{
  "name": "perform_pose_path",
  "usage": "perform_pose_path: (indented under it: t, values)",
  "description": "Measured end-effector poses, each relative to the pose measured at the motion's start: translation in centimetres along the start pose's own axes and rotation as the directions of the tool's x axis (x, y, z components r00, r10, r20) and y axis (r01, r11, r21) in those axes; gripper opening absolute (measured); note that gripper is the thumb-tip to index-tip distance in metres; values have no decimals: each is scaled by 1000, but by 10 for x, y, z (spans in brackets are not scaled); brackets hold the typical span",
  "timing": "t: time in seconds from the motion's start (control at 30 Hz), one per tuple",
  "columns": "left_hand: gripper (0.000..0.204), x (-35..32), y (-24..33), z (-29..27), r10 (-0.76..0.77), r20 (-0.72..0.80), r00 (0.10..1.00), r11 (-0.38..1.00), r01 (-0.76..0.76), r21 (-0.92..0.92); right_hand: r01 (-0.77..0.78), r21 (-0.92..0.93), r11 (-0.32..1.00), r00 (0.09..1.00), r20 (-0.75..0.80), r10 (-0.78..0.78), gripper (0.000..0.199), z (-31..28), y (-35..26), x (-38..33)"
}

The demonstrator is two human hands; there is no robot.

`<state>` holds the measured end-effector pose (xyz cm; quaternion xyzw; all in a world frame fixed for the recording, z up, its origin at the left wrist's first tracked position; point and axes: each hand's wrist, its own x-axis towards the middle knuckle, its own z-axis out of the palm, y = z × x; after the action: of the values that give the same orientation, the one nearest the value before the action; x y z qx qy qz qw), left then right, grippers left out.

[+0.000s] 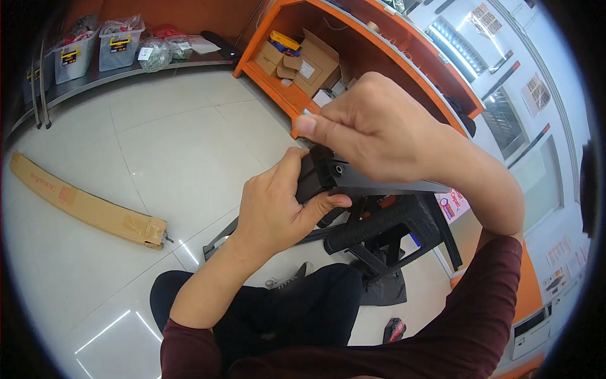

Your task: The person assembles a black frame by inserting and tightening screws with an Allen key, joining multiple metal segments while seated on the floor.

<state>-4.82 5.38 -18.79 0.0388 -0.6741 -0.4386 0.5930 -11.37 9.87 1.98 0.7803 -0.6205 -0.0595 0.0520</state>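
My left hand (268, 205) is wrapped round the end of a black box-shaped beam (366, 184), thumb along its near side. A round metal fitting (339, 169) shows on the beam's top face. Just above that end, my right hand (385, 129) is closed in a fist with the thumb pressed on the fingers. A small light-blue tip (307, 112) pokes out past the thumb; the rest of the item is hidden in the fist. Below the beam stands a black frame with a thick padded-looking bar (363, 234).
A long cardboard box (85, 199) lies on the tiled floor at left. Clear plastic bins (120, 47) and bagged items (154, 55) sit on a low dark shelf. An orange cabinet (252, 54) holding open cartons (315, 63) stands ahead. Black sheeting (385, 290) lies beneath the frame.
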Motion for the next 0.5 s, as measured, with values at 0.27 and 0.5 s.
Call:
perform_pose_path:
  t: [0.27,0.5]
  values:
    - [74,4,4,-5,-38,51,998,999,39,-27,-345,234,909,938,125,323,58,-3,-2,1]
    - [69,1,2,-6,-1,80,997,997,7,-72,559,-359,747,736,-200,-647,39,5,55,-5]
